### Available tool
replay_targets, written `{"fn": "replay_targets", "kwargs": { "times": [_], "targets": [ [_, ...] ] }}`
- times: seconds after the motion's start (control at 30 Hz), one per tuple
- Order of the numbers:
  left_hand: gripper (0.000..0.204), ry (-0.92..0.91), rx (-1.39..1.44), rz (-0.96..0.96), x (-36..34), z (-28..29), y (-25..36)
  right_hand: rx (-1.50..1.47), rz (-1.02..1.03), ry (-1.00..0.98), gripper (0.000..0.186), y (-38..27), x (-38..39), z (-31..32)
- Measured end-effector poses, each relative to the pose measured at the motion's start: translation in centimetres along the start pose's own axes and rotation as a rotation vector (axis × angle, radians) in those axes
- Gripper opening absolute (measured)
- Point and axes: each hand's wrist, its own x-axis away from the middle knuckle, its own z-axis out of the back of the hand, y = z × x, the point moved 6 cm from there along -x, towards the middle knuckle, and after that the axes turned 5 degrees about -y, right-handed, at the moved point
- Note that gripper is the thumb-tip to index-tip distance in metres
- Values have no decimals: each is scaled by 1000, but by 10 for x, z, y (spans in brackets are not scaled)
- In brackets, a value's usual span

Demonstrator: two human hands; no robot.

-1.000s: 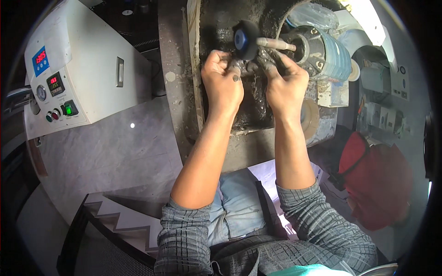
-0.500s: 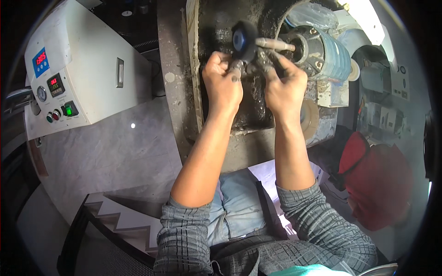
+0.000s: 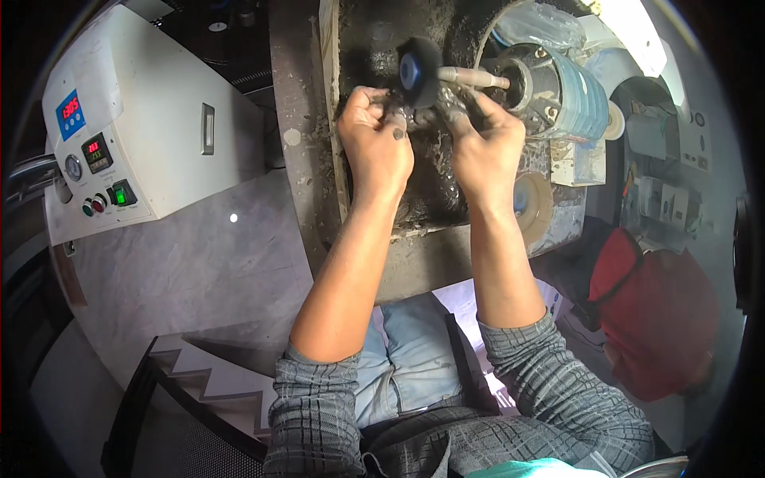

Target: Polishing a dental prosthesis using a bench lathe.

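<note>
A dark wheel with a blue hub (image 3: pixel 410 72), its rim blurred, sits on a tapered metal spindle (image 3: pixel 476 77) that runs into a motor (image 3: pixel 550 89). My left hand (image 3: pixel 378 147) is closed just below and left of the wheel, with fingers bent and the thumb pointing up. Opposite it, my right hand (image 3: pixel 488 151) is closed too, its thumb and forefinger pinched under the spindle. Between my fingertips, against the wheel's lower side, is a small wet, shiny piece (image 3: pixel 420 119); mud and blur hide its kind. Grey slurry coats my fingertips.
Around the wheel lies a muddy basin (image 3: pixel 434 217) with a pale raised edge at its left. A round tan disc (image 3: pixel 535 209) stands right of my right wrist. A white cabinet with lit displays (image 3: pixel 171 119) is at left. A person in red (image 3: pixel 653 311) is at lower right.
Both my hands have shifted slightly left, still close together under the wheel. More of the tan disc shows beside my right wrist.
</note>
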Motion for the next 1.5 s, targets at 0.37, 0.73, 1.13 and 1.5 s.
{"fn": "replay_targets", "kwargs": {
  "times": [0.37,0.73,1.13,1.5],
  "targets": [
    [28,-98,-1,52,17,-6,-10,32,107,70,27,-4,18,16],
    [30,-64,102,66,3,-5,-12,181,93,42,30,-15,13,11],
    [20,-105,-51,-42,14,-5,-12,-108,60,46,27,3,17,18],
    [27,-74,46,37,8,-9,-9,64,78,14,25,-8,5,14]
  ]
}}
